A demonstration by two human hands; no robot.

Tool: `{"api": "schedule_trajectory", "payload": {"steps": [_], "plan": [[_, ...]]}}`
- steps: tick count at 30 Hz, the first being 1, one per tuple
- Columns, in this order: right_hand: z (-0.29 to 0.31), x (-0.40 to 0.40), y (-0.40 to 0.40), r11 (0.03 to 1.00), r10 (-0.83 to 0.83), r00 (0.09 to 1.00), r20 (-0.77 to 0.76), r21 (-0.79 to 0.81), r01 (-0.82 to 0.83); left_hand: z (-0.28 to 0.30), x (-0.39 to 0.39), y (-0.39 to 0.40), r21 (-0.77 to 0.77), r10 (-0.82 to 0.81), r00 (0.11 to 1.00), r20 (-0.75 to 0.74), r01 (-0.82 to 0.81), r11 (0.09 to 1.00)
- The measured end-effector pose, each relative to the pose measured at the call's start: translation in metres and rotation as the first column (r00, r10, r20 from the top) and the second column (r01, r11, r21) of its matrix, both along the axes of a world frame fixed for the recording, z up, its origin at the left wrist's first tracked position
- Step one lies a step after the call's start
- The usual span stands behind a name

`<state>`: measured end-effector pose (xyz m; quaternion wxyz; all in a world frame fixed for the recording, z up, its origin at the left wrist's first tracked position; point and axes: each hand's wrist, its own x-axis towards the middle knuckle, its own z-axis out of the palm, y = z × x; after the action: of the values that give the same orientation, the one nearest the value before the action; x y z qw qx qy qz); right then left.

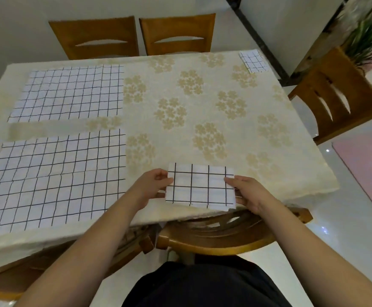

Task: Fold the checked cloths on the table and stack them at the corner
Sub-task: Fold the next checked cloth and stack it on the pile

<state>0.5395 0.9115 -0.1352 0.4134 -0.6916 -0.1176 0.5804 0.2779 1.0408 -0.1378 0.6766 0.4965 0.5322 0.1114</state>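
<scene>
Desk (225,69) draped in a cream tablecloth (202,103) printed with tan flower clusters. Two wooden chairs (96,38) pushed in side by side at the far edge, each back cut with a curved slot. Another wooden chair (340,94) at the right side, and one (220,231) tucked under the near edge. Pale plain walls (14,29) behind. Glossy white floor (335,251) with small light glints. Pink mat (366,169) on the floor at right. Green spiky plant (368,34) in the upper right corner, blurred. Dark frame strip (262,41) running diagonally beside it.
</scene>
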Motion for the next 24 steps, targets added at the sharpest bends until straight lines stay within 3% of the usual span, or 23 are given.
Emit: {"api": "schedule_trajectory", "payload": {"steps": [16,24], "plan": [[0.039,0.02,-0.103,0.974,-0.191,0.974,0.12,0.145,0.173,0.042,0.068,-0.062,0.036,-0.121,0.992,0.04,0.12,0.992],[0.042,0.052,-0.193,0.909,-0.384,0.902,0.199,0.253,0.331,0.06,0.124,-0.132,0.082,-0.257,0.966,0.03,0.254,0.964]]}}
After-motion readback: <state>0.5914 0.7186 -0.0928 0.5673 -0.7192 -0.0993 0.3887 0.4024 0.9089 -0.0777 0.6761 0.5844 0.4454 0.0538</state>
